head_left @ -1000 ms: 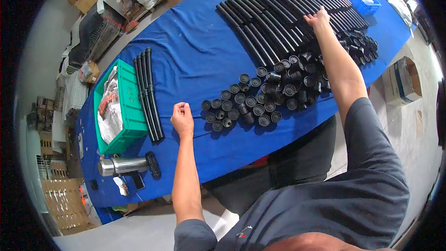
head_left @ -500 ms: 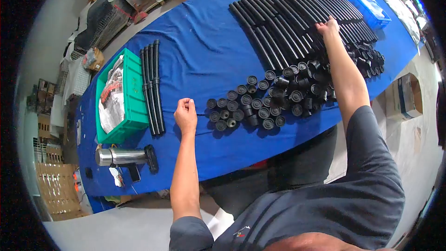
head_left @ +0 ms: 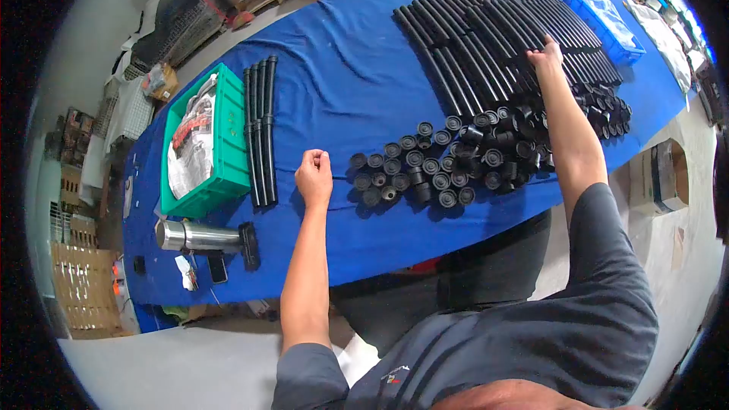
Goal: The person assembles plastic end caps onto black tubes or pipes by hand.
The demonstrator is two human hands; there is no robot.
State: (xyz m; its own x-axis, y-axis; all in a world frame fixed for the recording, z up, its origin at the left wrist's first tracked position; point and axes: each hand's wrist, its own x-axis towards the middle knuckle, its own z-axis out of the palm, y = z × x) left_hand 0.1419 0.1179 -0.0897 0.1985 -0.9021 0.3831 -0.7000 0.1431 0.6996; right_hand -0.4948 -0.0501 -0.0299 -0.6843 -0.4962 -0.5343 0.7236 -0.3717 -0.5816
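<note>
My right hand (head_left: 547,55) reaches over the rows of black tubes (head_left: 456,68) on the far right of the blue-covered table. Its thumb and fingers are apart, touching or just above the tubes; the contact is hard to make out. My left hand (head_left: 314,179) is closed over the cloth, fingertips pressed together; whatever they hold, if anything, is too small to see. Just right of it lies a spread of round black caps (head_left: 414,158), heaped more thickly below the tubes. Several black tubes (head_left: 261,133) lie side by side left of my left hand.
A green crate (head_left: 228,140) with plastic-wrapped contents stands at the left. Near it are a steel flask (head_left: 201,238), a phone (head_left: 218,268) and keys (head_left: 186,272). A blue bin (head_left: 626,49) sits at the far right, and a cardboard box (head_left: 659,178) on the floor.
The camera view has shifted, so the table's contents appear further right. My right hand has drawn back slightly over the tubes. My left hand remains closed beside the caps.
</note>
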